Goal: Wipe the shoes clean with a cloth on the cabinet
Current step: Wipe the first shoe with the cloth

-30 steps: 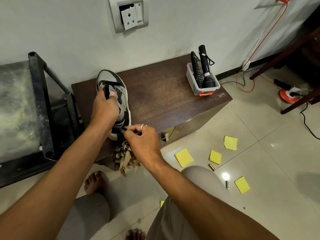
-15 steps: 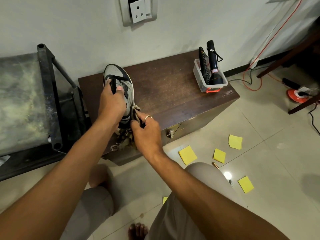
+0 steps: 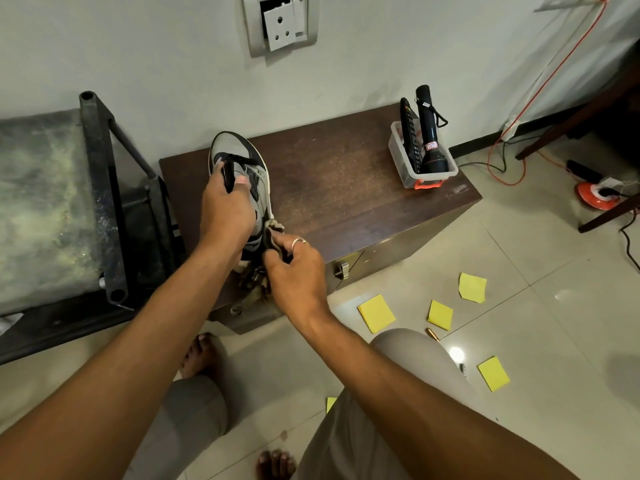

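Note:
A grey and black sneaker (image 3: 232,150) lies on the left end of the dark wooden cabinet (image 3: 346,188), toe pointing to the wall. My left hand (image 3: 225,206) grips it from above at the laces. My right hand (image 3: 294,268) holds a brownish patterned cloth (image 3: 272,230) bunched against the shoe's right side near the heel. The rest of the cloth hangs over the cabinet's front edge below my hands. The shoe's heel is hidden by my hands.
A clear plastic box (image 3: 422,168) with a black torch and a remote stands on the cabinet's right end. A black metal frame (image 3: 104,188) stands close on the left. Yellow sticky notes (image 3: 375,311) lie on the tiled floor. Red cable (image 3: 502,161) runs at right.
My right hand has lifted the cloth from the cabinet's front edge up to the shoe's right side. My left hand has kept its grip on the shoe.

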